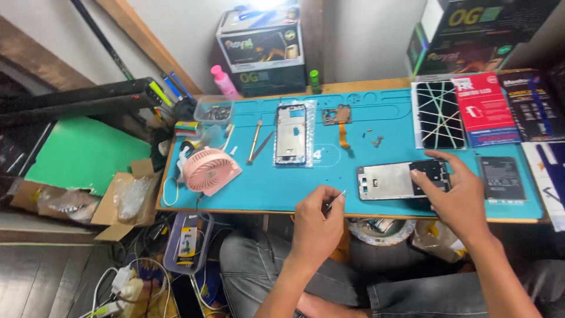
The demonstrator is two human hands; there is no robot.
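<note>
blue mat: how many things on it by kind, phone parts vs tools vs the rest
Phone frames: 2, one under the right hand, one in a clear sleeve
Battery: 1
Small board with flex cable: 1
Rod tools: 2
Pink fan: 1
Total: 7

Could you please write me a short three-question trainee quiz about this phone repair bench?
1. True or false: the right hand rests on the opened silver-and-black phone frame.
2. Which does the left hand hold: A) thin metal tweezers, B) the pink round desk fan, C) the pink plastic bottle?
3. What colour is the rubber work mat?

Key: 1 true; 2 A; 3 blue-green.
</note>
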